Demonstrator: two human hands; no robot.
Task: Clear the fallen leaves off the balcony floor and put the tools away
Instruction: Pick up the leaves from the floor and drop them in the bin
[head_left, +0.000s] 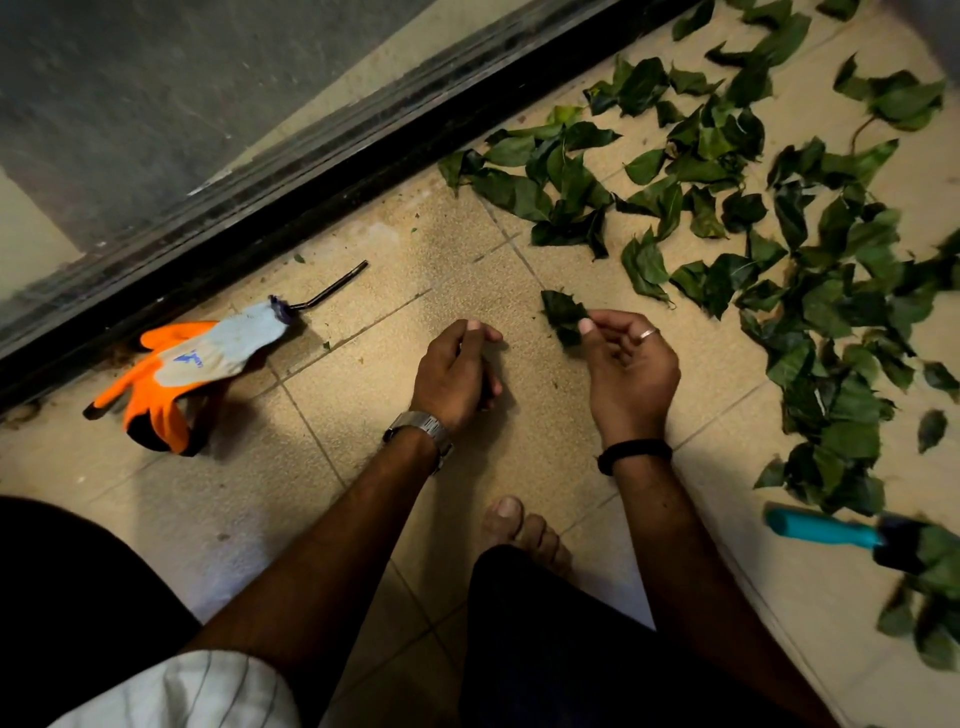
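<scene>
Many green fallen leaves (810, 291) lie scattered over the beige tiled floor (363, 395), mostly to the right and far right. My right hand (628, 369) pinches one dark leaf (563, 317) between thumb and fingers, just above the floor. My left hand (457, 374) hovers beside it with fingers curled into a loose fist; whether it holds anything is hidden. An orange and grey work glove (176, 374) lies on the left near the door track. A teal-handled brush (821, 532) lies at the right edge, partly among leaves.
A dark sliding-door track (332, 171) runs diagonally along the top left, with glass behind it. A thin bent metal rod (335, 286) lies beside the glove's cuff. My bare foot (524, 530) and dark-clad knees fill the bottom centre.
</scene>
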